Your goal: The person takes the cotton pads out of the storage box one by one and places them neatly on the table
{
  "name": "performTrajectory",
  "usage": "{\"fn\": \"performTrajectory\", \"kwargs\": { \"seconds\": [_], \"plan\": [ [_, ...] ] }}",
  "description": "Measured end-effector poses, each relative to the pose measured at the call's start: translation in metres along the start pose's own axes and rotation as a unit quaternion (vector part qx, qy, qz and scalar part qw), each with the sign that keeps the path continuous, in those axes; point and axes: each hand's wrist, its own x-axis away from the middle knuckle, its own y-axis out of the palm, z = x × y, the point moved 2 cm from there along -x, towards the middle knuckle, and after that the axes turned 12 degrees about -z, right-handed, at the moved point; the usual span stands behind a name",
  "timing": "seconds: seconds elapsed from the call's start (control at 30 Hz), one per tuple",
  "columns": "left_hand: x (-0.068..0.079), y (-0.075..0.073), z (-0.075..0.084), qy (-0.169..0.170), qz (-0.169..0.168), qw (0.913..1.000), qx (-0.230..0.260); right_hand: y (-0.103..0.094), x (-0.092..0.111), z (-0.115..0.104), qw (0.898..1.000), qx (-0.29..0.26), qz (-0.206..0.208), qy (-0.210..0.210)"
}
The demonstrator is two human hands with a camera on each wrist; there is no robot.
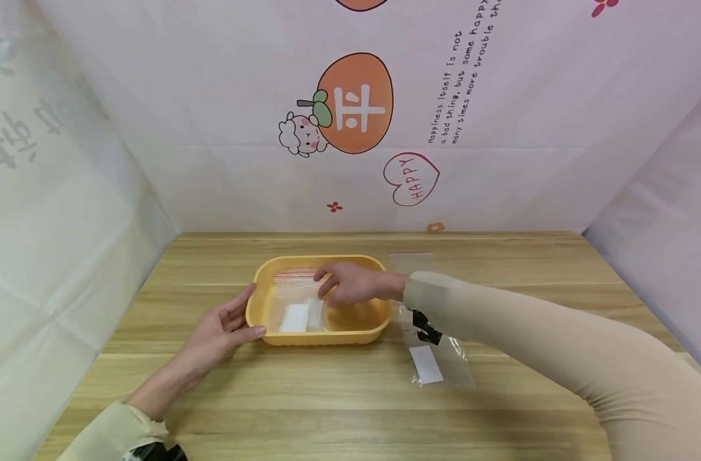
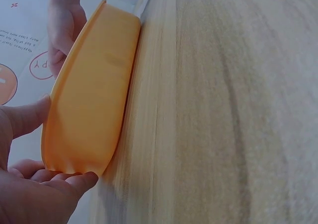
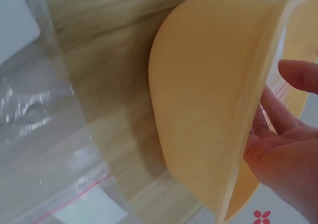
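Observation:
A yellow plastic basin (image 1: 327, 338) sits on the wooden table. My left hand (image 1: 217, 330) holds its left end, the thumb at the rim and the other fingers against the outer wall, as the left wrist view also shows. My right hand (image 1: 353, 283) reaches in over the opposite rim, with thumb and fingers apart and nothing between them. Beneath and beside those fingers, clear zip bags (image 1: 295, 291) with red seal lines lie in the basin. A white card (image 1: 295, 317) shows among them. Part of the bags is hidden by the right hand.
Right of the basin, clear zip bags (image 1: 456, 368) lie on the table (image 1: 304, 397), partly under the right forearm. One has a white card (image 1: 426, 364) in it. Printed white cloth (image 1: 235, 160) walls in the back and both sides.

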Motion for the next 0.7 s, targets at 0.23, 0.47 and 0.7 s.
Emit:
{"fn": "performTrajectory", "kwargs": {
  "seconds": [0.23,0.47,0.7],
  "plan": [
    [0.001,0.001,0.004,0.001,0.002,1.0000,0.002,0.010,-0.003,-0.006,0.986,-0.153,0.062,-0.030],
    [0.001,-0.001,0.003,-0.004,-0.002,1.0000,0.002,0.028,-0.017,-0.016,0.961,-0.255,0.095,-0.050],
    [0.000,0.000,0.004,-0.008,-0.001,1.0000,-0.001,0.038,-0.030,-0.021,0.961,-0.256,0.103,-0.034]
  ]
}}
